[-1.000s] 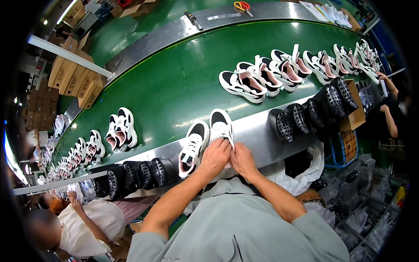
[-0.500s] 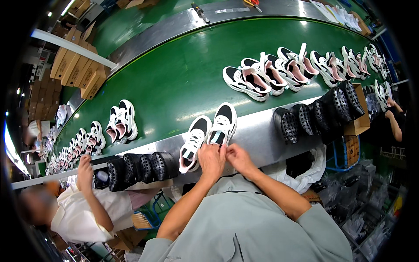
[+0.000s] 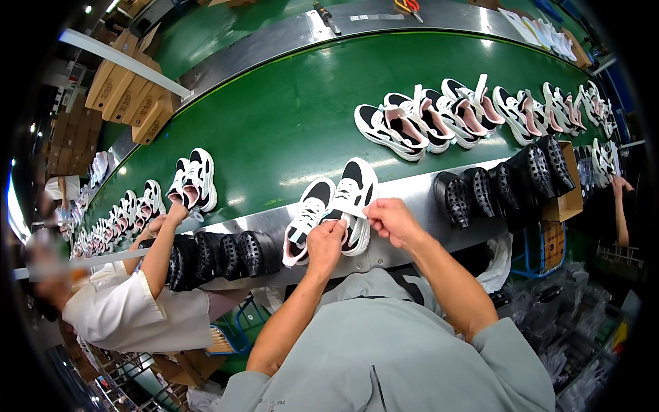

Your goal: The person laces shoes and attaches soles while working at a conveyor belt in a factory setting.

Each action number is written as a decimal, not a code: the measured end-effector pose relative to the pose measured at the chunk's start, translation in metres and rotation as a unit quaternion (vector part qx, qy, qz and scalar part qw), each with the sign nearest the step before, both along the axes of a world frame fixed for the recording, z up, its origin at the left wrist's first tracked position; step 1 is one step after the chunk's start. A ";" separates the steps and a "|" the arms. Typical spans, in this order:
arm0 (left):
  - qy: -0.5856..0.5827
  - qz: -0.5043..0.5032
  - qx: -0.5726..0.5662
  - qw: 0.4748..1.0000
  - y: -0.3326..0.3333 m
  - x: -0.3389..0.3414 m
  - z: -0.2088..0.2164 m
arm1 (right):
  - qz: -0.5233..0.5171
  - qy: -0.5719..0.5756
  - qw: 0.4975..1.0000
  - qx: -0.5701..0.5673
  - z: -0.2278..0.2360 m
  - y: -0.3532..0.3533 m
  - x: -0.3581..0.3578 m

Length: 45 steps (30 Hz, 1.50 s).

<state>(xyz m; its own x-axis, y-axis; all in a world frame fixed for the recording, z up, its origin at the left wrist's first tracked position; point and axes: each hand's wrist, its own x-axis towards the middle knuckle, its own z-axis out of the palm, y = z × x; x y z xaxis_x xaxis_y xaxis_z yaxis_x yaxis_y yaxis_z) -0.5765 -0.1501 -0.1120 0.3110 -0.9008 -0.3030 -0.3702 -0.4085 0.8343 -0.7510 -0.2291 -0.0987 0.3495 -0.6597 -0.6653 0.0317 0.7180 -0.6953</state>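
Two white-and-black sneakers stand side by side before me, toes pointing away. My right hand (image 3: 392,221) pinches the end of a white strap (image 3: 355,209) that runs across the right sneaker (image 3: 353,180). At that shoe's opening my left hand (image 3: 325,247) is closed on its near part, thumb on top; what its fingertips grip is partly hidden. The left sneaker (image 3: 311,207) stands just left of it, untouched, its pink lining showing near the heel.
A green conveyor belt (image 3: 274,137) carries sneakers (image 3: 391,130) at right and a pair (image 3: 195,180) at left, where a co-worker's hands reach. Black shoe lasts (image 3: 248,254) line the metal ledge (image 3: 405,213) on both sides. Cartons (image 3: 137,96) are stacked far left.
My right hand has moved right and up, drawing the strap across the right sneaker. My left hand has shifted slightly down and left. The co-worker's hands have moved to the left pair.
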 end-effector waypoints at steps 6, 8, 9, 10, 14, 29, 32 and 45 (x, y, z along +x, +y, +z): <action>0.084 0.074 0.034 0.993 0.001 0.000 -0.008 | -0.010 -0.006 1.000 -0.011 -0.026 0.030 0.008; 0.113 0.078 0.039 0.990 0.001 0.001 -0.013 | -0.016 0.003 1.000 -0.013 -0.027 0.031 0.011; 0.113 0.079 0.039 0.990 0.001 0.001 -0.015 | -0.008 0.010 1.000 -0.010 -0.025 0.030 0.012; 0.109 0.072 0.038 0.991 0.000 0.002 -0.017 | 0.000 0.016 1.000 -0.008 -0.025 0.030 0.013; 0.082 0.055 0.049 0.994 0.000 -0.003 -0.014 | 0.017 0.030 0.999 -0.023 -0.038 0.032 0.014; -0.385 -0.315 -0.105 0.861 0.074 0.070 0.023 | 0.101 0.336 0.860 -0.371 -0.020 0.050 0.008; -0.286 -0.286 -0.144 0.903 0.059 0.053 0.012 | 0.105 0.343 0.831 -0.425 -0.020 0.048 0.017; -0.304 -0.256 -0.090 0.913 0.031 0.007 -0.006 | 0.086 0.366 0.691 -0.617 -0.021 0.036 0.024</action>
